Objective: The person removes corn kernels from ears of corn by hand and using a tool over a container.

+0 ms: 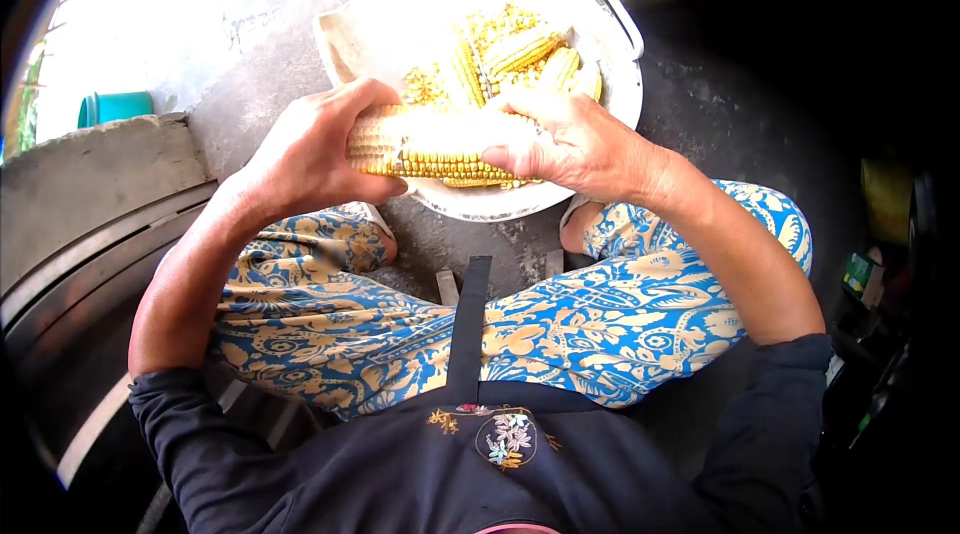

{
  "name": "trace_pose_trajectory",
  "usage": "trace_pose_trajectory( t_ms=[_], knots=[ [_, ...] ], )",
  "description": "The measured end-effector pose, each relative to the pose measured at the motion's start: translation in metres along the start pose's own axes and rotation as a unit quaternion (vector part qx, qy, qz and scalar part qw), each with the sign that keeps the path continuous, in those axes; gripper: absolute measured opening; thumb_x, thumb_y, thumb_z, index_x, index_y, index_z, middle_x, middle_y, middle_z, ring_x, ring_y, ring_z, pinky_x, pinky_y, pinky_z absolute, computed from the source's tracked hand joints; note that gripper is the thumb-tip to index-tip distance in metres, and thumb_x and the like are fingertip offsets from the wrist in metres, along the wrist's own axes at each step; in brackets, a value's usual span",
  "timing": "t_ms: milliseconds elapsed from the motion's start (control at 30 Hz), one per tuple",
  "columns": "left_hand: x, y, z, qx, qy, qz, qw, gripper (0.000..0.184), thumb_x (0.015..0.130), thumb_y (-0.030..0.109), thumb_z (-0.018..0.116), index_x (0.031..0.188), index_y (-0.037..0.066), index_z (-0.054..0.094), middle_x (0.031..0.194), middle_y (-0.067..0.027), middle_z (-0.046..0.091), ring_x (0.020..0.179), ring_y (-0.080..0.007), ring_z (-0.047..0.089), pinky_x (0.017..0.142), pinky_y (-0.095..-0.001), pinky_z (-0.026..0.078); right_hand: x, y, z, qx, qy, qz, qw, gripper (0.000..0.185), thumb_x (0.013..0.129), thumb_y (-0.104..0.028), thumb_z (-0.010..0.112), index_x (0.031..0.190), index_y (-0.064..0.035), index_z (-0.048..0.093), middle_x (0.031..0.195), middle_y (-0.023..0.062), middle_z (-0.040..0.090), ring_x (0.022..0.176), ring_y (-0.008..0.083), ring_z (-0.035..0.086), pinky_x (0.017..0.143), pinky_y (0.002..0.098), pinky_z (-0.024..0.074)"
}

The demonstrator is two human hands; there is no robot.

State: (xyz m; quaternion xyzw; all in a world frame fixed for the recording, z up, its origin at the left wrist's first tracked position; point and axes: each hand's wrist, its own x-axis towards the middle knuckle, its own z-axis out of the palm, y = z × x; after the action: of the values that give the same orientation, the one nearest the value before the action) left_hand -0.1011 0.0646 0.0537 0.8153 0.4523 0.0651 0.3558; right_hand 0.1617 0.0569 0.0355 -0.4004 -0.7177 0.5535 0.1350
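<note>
White basin (622, 89) holds kernels (424, 86) and ears (524, 51); left hand (312, 146) and right hand (578, 139) clasp a corncob (440, 162).

Corn cob (425, 156): glossy and bumpy, rough on bare part. Basin (622, 86): looks smooth plastic. Trousers (620, 324), shirt (400, 479): matt cloth. Floor (265, 59): rough concrete.

Clock directions run from the maize cob (440, 146), gripped between left hand (318, 146) and right hand (580, 142). Floor (265, 54) offers open passage at 10 o'clock, and at 3, past the right hand. The basin (500, 204) bars a low path at 12. Patterned trouser legs (630, 319) block 4 and 7; between them, a black strap (468, 324) narrows the gap at 6.
</note>
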Motion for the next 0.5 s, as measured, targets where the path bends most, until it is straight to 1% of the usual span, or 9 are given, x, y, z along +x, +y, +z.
trace_pose_trajectory(
  t_ms=[67, 167, 200, 233, 300, 333, 400, 433, 500],
  knots=[
    [-0.001, 0.0, -0.002, -0.026, -0.01, -0.01, 1.0, 0.056, 0.055, 0.016, 0.078, 0.103, 0.0, 0.054, 0.089, -0.0153, 0.064, 0.083, -0.0252, 0.064, 0.075, -0.0336, 0.051, -0.004, -0.001, 0.004, -0.077, 0.034, -0.073, 0.994, 0.059, 0.083, -0.053, 0.057, 0.11, -0.0005, 0.052, 0.088, 0.0222, 0.063, 0.084, 0.0349, 0.063, 0.073, 0.0393, 0.0493],
    [-0.002, 0.001, -0.005, -0.05, -0.024, -0.029, 0.998, 0.056, 0.055, 0.016, 0.078, 0.103, 0.0, 0.054, 0.088, -0.0157, 0.064, 0.083, -0.025, 0.064, 0.075, -0.0335, 0.05, 0.0, -0.001, 0.004, -0.081, 0.035, -0.042, 0.995, 0.056, 0.083, -0.05, 0.057, 0.109, -0.0004, 0.052, 0.085, 0.0231, 0.063, 0.081, 0.0362, 0.063, 0.07, 0.0406, 0.0493],
    [-0.001, 0.002, -0.005, -0.051, -0.028, -0.034, 0.998, 0.056, 0.055, 0.016, 0.078, 0.103, 0.0, 0.055, 0.088, -0.0159, 0.065, 0.083, -0.025, 0.065, 0.075, -0.0334, 0.05, 0.001, -0.001, 0.002, -0.078, 0.031, -0.042, 0.996, 0.052, 0.085, -0.047, 0.055, 0.108, -0.0004, 0.052, 0.082, 0.0237, 0.063, 0.078, 0.0376, 0.063, 0.068, 0.0418, 0.0491],
    [0.0, 0.001, -0.006, -0.051, -0.028, -0.034, 0.998, 0.056, 0.055, 0.016, 0.078, 0.103, 0.0, 0.055, 0.088, -0.0159, 0.065, 0.083, -0.025, 0.065, 0.075, -0.0334, 0.05, 0.001, -0.003, 0.001, -0.078, 0.032, -0.042, 0.996, 0.052, 0.085, -0.047, 0.055, 0.108, -0.0004, 0.052, 0.082, 0.0237, 0.063, 0.078, 0.0376, 0.063, 0.068, 0.0418, 0.0491],
    [0.0, 0.0, -0.006, -0.026, -0.017, -0.023, 0.999, 0.056, 0.055, 0.015, 0.078, 0.103, 0.0, 0.055, 0.087, -0.0166, 0.065, 0.082, -0.0254, 0.065, 0.075, -0.0333, 0.05, 0.001, -0.009, 0.001, -0.077, 0.039, -0.048, 0.995, 0.044, 0.089, -0.04, 0.05, 0.104, 0.0006, 0.054, 0.08, 0.0236, 0.063, 0.08, 0.0379, 0.062, 0.069, 0.0412, 0.0487],
    [0.0, -0.001, -0.006, -0.026, -0.019, -0.023, 0.999, 0.056, 0.055, 0.015, 0.078, 0.103, 0.0, 0.055, 0.087, -0.0166, 0.065, 0.082, -0.0254, 0.065, 0.075, -0.0333, 0.05, 0.003, -0.003, 0.002, -0.076, 0.04, -0.047, 0.995, 0.044, 0.089, -0.04, 0.05, 0.104, 0.0006, 0.054, 0.08, 0.0236, 0.063, 0.08, 0.0379, 0.062, 0.069, 0.0412, 0.0487],
    [-0.001, 0.0, -0.004, -0.012, -0.003, -0.012, 1.0, 0.055, 0.056, 0.016, 0.077, 0.103, 0.0, 0.055, 0.087, -0.0168, 0.065, 0.082, -0.0257, 0.065, 0.075, -0.0332, 0.05, 0.007, 0.009, 0.004, -0.113, 0.09, -0.132, 0.981, 0.037, 0.092, -0.032, 0.047, 0.103, 0.0015, 0.057, 0.083, 0.0213, 0.064, 0.079, 0.0337, 0.063, 0.071, 0.0388, 0.0487],
    [0.0, -0.001, -0.004, -0.014, -0.005, -0.01, 1.0, 0.055, 0.056, 0.016, 0.077, 0.103, 0.0, 0.055, 0.087, -0.0168, 0.065, 0.082, -0.0257, 0.065, 0.075, -0.0332, 0.05, 0.006, 0.01, 0.004, -0.113, 0.09, -0.13, 0.981, 0.037, 0.092, -0.032, 0.047, 0.103, 0.0015, 0.057, 0.083, 0.0213, 0.064, 0.079, 0.0337, 0.063, 0.071, 0.0388, 0.0487],
    [0.001, -0.001, -0.005, -0.015, -0.042, -0.036, 0.998, 0.054, 0.057, 0.016, 0.077, 0.103, 0.001, 0.054, 0.088, -0.0167, 0.064, 0.083, -0.0278, 0.064, 0.075, -0.0344, 0.05, 0.007, 0.009, 0.003, 0.003, 0.09, -0.05, 0.995, 0.038, 0.095, -0.031, 0.047, 0.108, 0.0029, 0.056, 0.091, 0.0134, 0.063, 0.086, 0.0175, 0.061, 0.075, 0.0277, 0.0489]
  ],
)
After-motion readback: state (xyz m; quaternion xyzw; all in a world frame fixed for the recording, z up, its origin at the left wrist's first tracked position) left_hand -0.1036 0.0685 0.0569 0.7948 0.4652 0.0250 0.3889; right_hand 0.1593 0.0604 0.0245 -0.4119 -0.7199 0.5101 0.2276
